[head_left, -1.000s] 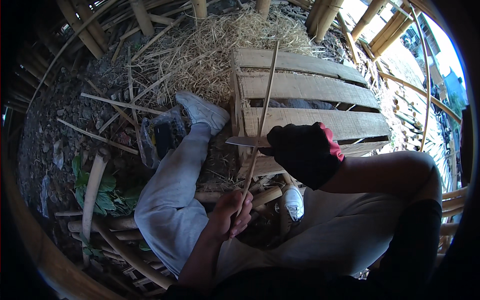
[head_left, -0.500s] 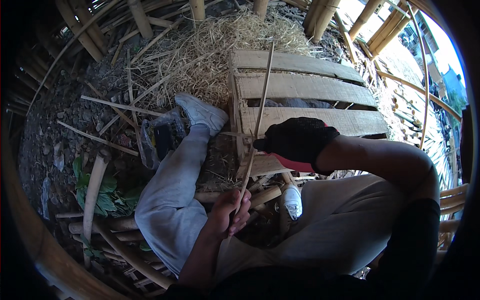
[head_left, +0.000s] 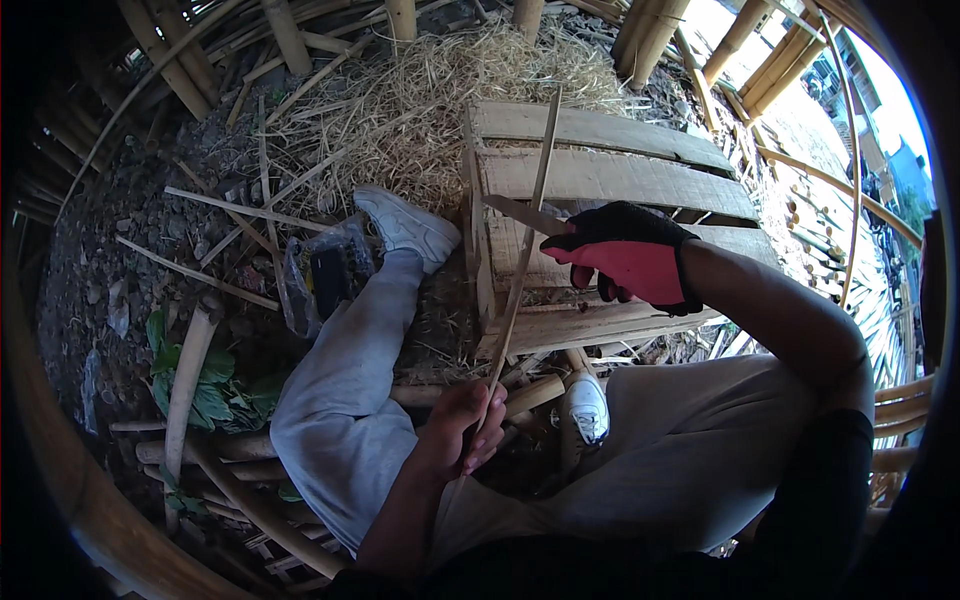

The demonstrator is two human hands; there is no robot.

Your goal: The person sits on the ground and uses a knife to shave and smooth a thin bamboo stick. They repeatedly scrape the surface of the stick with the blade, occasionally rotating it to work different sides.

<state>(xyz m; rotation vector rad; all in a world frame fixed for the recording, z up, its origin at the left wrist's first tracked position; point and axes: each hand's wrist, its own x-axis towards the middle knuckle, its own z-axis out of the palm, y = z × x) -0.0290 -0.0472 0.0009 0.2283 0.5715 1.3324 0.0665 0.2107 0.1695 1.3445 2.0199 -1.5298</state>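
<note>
"Two hands closed?"

"Both. Left hand [head_left: 465,435] grips the strip [head_left: 515,290] low, nearside of the crate [head_left: 620,175]; right hand [head_left: 635,260], gloved, grips the knife [head_left: 508,207] over the crate."

"Strip's lie?"

"Left of the right hand, long axis running away over the crate's left end. Knife crosses it, right hand nearer; contact, I cannot tell."

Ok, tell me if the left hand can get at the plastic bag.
Probably not: the left hand grips the thin stick, and the left leg lies between that hand and the plastic bag.
</note>
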